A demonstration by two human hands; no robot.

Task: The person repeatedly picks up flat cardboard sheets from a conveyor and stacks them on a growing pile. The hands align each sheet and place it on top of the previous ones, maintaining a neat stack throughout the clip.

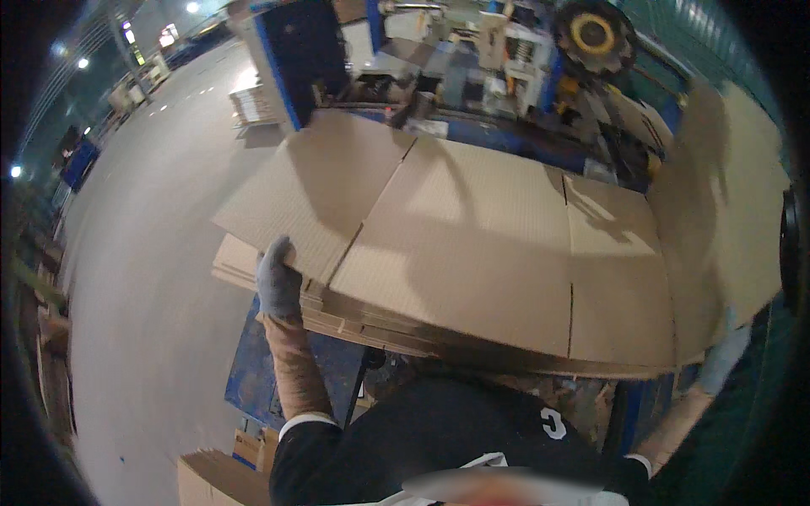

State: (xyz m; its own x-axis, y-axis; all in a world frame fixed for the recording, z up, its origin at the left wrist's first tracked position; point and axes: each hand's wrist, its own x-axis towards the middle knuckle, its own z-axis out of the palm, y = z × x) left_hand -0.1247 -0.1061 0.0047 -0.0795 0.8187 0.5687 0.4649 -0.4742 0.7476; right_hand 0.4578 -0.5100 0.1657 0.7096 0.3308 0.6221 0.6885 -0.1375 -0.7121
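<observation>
A wide creased cardboard sheet (481, 244) with slots cut along its fold lines lies across the top of a stack of flat cardboard (380, 333). Its right end stands folded up as a tall flap (747, 202). My left hand (278, 278), in a grey glove, grips the sheet's near left edge, thumb over the top and the other fingers mostly hidden. At the far right, my gloved right hand (726, 358) is closed on the lower edge of the raised flap. Part of that hand is blurred and its fingertips are hard to see.
Behind the sheet stands a machine with a blue frame (523, 139), a dark wheel with a yellow hub (593, 32) and a blue upright panel (305, 59). Grey floor (160, 278) stretches along the left. More cardboard (215, 481) sits at the lower left, beside a blue surface (253, 371).
</observation>
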